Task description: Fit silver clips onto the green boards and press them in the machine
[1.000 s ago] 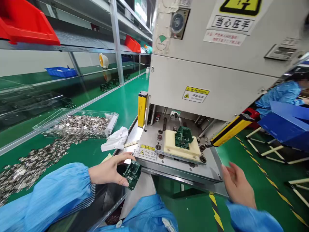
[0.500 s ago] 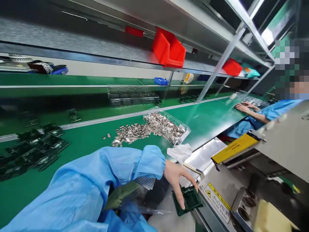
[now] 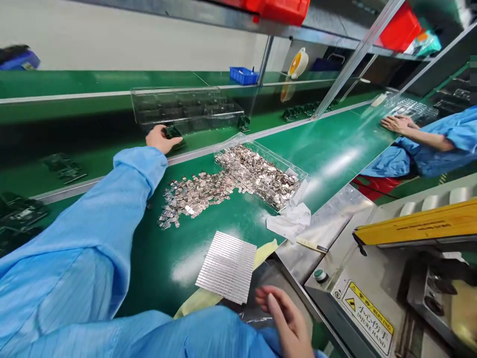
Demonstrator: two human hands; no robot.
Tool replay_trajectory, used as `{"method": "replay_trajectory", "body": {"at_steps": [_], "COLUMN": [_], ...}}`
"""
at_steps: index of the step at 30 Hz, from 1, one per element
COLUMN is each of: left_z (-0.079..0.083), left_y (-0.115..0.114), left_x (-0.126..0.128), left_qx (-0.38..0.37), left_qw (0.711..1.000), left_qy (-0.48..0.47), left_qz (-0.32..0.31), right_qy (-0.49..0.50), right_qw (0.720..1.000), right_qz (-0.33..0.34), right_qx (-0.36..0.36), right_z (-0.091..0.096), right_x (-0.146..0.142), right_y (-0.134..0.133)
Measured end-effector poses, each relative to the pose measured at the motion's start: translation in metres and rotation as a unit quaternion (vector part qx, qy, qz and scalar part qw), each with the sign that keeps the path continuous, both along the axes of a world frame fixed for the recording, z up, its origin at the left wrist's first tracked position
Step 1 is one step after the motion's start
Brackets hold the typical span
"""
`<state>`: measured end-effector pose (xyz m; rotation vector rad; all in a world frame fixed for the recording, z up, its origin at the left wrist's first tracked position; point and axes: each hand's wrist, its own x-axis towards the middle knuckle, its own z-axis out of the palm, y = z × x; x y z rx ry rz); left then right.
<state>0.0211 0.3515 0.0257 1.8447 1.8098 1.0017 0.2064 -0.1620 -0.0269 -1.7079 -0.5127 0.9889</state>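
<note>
My left hand [image 3: 161, 138] is stretched out to the far side of the bench, fingers closed around a small dark green circuit board [image 3: 172, 132]. It is in front of a clear plastic blister tray [image 3: 149, 109] on the rear strip. Low in the view, my right hand [image 3: 286, 318] is half curled with the thumb apart, and nothing shows in it. Just left of that hand, a silver ribbed metal plate [image 3: 227, 266] lies over a yellowish sheet [image 3: 266, 252]. Small metal parts [image 3: 201, 196] are heaped on the green bench, and more fill a clear box [image 3: 294, 199].
At right stands a machine with a warning label [image 3: 368, 318], a green button [image 3: 319, 275] and a yellow bar [image 3: 421, 221]. White tissue [image 3: 290, 221] lies by its metal ledge. Dark boards [image 3: 20, 219] are piled at left. A co-worker's hands [image 3: 397, 124] rest at the far right.
My left hand has gone from beside the machine at lower right to the rear strip, holding a dark green board in both frames. My right hand and the ribbed plate have come into clear view.
</note>
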Motion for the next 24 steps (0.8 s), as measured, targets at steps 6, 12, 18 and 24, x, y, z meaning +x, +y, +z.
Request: {"method": "replay_trajectory", "body": {"at_steps": [6,12,18,24], "left_z": [-0.012,0.02,0.033,0.014], "left_y": [0.005,-0.038,-0.156,-0.276], "left_x": [-0.001,0.0,0.015,0.007], "left_qx": [-0.047,-0.055,-0.059,0.011], "left_qw": [0.998,0.995,0.963,0.849], "left_qy": [0.047,0.054,-0.026,-0.047], "left_qz": [-0.008,-0.067,-0.262,-0.526], "right_qy": [0.158,0.122,-0.27,-0.687], "right_qw": [0.98,0.986,0.938,0.63], "right_qz": [0.117,0.115,0.195,0.297], "right_qx": [-0.01,0.013,0.099,0.208], "right_z": [0.001,0.021,0.068,0.082], "right_x": [-0.023,-0.017,0.018,0.012], "right_y": [0.053,0.056,0.077,0.088]}}
